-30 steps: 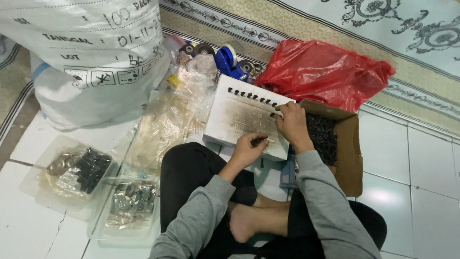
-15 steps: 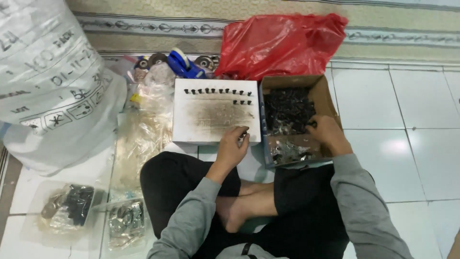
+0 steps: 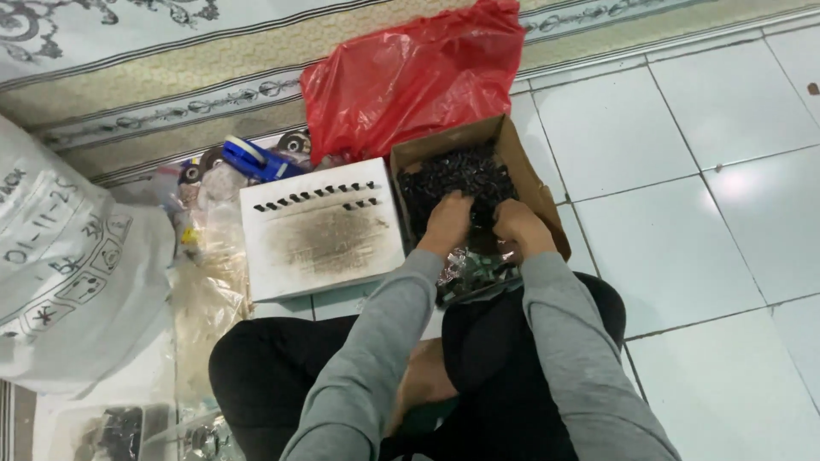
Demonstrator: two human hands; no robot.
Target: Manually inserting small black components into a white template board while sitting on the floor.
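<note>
An open cardboard box (image 3: 534, 183) on the tiled floor holds a heap of small black parts (image 3: 457, 175). Both hands are down in that heap, side by side. My left hand (image 3: 446, 224) is cupped over the parts, fingers hidden among them. My right hand (image 3: 518, 227) digs in just to its right, fingers curled. A crumpled clear plastic bag (image 3: 470, 269) with small parts lies at the box's near end, under my wrists. Left of the box lies a white foam board (image 3: 320, 243), smudged grey, with two rows of small black parts stuck along its far edge.
A red plastic bag (image 3: 410, 77) lies behind the box against a patterned mat (image 3: 128, 51). A big white sack (image 3: 68, 282) fills the left. Blue tape dispenser (image 3: 256, 158), tape rolls and clear bags lie by the board. Bare white tiles (image 3: 709, 213) stretch to the right.
My left hand left the foam board and joined my right hand in the box of black parts. The view swung to the right.
</note>
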